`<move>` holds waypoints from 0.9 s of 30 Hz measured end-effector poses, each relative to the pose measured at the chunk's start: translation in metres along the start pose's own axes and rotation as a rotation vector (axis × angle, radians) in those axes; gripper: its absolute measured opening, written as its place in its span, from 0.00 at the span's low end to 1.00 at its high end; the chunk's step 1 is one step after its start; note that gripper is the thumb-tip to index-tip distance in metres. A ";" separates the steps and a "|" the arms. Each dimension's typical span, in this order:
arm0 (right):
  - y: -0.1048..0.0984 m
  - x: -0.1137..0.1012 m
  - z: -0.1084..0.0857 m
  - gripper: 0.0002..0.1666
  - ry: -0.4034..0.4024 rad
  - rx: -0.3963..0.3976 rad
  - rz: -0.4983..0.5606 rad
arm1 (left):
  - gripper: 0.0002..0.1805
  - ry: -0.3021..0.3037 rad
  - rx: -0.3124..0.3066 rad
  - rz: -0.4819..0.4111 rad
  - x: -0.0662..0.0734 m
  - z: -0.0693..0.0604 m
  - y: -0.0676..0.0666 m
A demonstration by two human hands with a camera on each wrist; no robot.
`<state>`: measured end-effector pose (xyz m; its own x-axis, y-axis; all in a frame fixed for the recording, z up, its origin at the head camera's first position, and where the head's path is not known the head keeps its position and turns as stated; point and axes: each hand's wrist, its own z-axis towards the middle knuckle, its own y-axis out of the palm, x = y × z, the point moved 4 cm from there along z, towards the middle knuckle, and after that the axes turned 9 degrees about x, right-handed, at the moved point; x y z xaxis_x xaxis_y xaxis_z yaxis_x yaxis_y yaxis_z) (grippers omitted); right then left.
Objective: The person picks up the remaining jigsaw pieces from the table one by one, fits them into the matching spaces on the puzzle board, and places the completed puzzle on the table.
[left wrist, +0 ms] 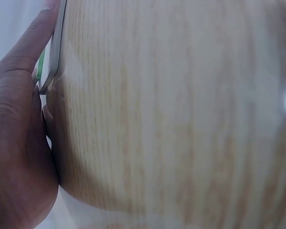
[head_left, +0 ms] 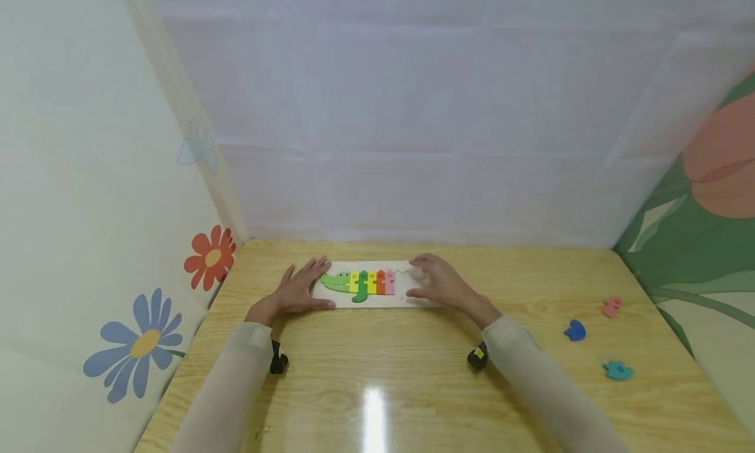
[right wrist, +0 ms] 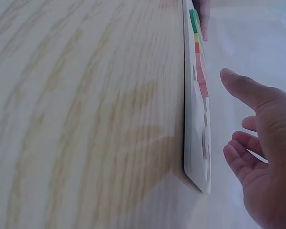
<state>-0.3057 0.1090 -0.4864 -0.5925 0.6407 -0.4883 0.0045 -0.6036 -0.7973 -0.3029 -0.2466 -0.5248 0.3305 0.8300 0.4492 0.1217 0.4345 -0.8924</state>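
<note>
A white puzzle board [head_left: 354,302] lies near the back of the table, its crocodile pieces [head_left: 371,282] running from a green head at left to a pink segment. The left hand [head_left: 297,289] rests on the board's left end, thumb at the front edge, fingers spread; in the left wrist view that hand [left wrist: 19,114] touches the board's edge. Over the bare right part of the board is the right hand [head_left: 445,284], fingers bent and apart. The right wrist view shows this hand [right wrist: 267,143] beside the board [right wrist: 195,157], holding nothing.
Three loose pieces lie on the table at the right: a pink one [head_left: 612,307], a dark blue one [head_left: 575,330] and a teal one [head_left: 618,370]. A white cloth wall [head_left: 377,145] stands behind the table, with flower-printed walls at both sides.
</note>
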 end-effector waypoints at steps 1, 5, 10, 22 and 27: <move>-0.002 0.000 -0.001 0.45 0.000 0.002 0.005 | 0.63 -0.001 -0.002 0.000 0.000 0.000 0.000; -0.009 0.002 -0.004 0.45 0.003 0.009 0.018 | 0.62 0.002 0.001 -0.004 0.000 0.000 -0.002; -0.015 0.005 -0.010 0.46 0.000 0.010 0.026 | 0.62 0.006 0.001 -0.009 0.001 -0.001 -0.002; -0.032 0.013 -0.020 0.45 -0.003 0.024 0.008 | 0.63 0.006 -0.004 0.006 0.001 0.000 -0.001; -0.041 0.017 -0.026 0.46 -0.003 0.037 0.017 | 0.62 0.012 0.003 -0.001 0.003 0.000 -0.002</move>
<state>-0.2950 0.1571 -0.4715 -0.5948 0.6290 -0.5006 -0.0152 -0.6314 -0.7753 -0.3019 -0.2452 -0.5218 0.3413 0.8256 0.4493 0.1193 0.4361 -0.8920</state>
